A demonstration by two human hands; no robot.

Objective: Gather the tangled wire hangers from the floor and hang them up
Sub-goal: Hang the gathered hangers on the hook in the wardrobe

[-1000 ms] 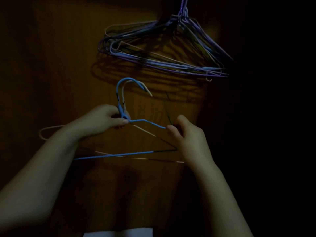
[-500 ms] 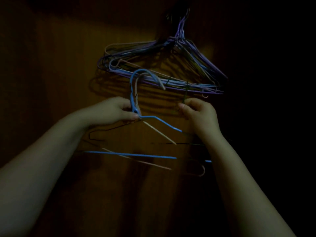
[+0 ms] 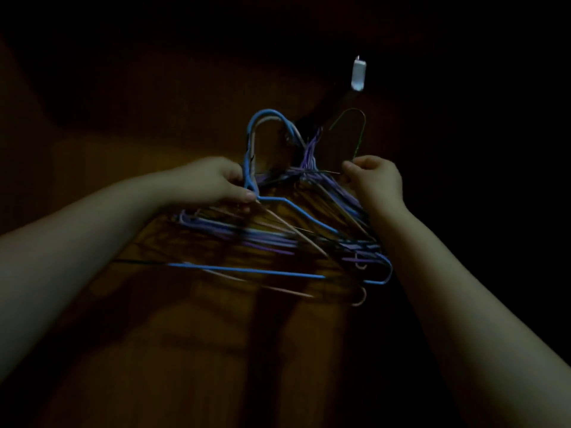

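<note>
My left hand [image 3: 216, 183] grips the necks of a blue wire hanger [image 3: 256, 270] and a pale pink one [image 3: 290, 231], their hooks pointing up side by side. My right hand [image 3: 375, 177] pinches the neck of a thin dark green hanger [image 3: 360, 131], whose hook rises above the fingers. Behind the held hangers a bunch of several purple and dark wire hangers [image 3: 272, 242] hangs against the brown wooden surface [image 3: 154, 304]. The held hangers overlap this bunch. The scene is very dim.
A small white wall hook [image 3: 358, 72] sits high on the wood, up and right of the hanger hooks. The right side and the top of the view are black and show nothing.
Both hands have risen with their hangers, up to and over the hanging purple bunch. The white hook has come into view above.
</note>
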